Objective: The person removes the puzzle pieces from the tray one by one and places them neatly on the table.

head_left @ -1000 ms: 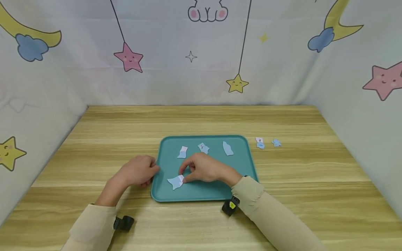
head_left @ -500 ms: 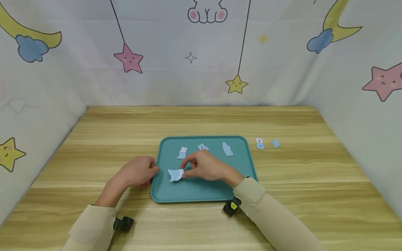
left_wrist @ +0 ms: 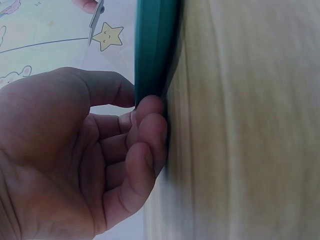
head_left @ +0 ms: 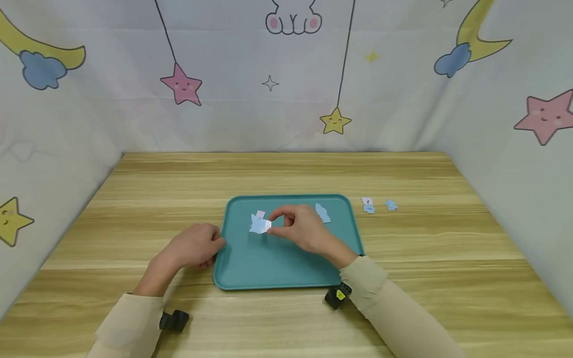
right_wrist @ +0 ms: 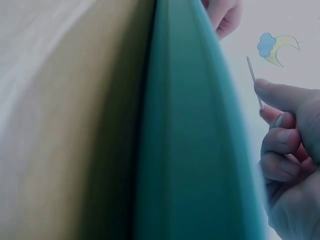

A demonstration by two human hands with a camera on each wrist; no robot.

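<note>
My right hand (head_left: 304, 226) pinches a thin, jagged card piece (head_left: 260, 224), light blue and white, between thumb and index finger, raised over the tray. The right wrist view shows that card piece (right_wrist: 254, 82) nearly edge-on. At the left edge of the teal tray (head_left: 286, 268), my left hand (head_left: 194, 244) holds the rim. In the left wrist view its thumb lies on the inner side and its fingers curl against the outer side. Behind the held piece a pinkish-white card piece (head_left: 260, 214) partly shows. Another pale blue piece (head_left: 322, 213) lies at the tray's back right, beyond my right hand.
Two more card pieces lie on the wooden table (head_left: 286, 323) right of the tray: one white and blue (head_left: 368, 205), one blue and jagged (head_left: 391, 205). A white curtain (head_left: 241, 119) printed with stars and moons stands along the table's back and sides.
My right hand has lifted the card piece off the tray and carried it away from me, slightly rightward. It now hides one piece at the tray's back. The left hand stays put.
</note>
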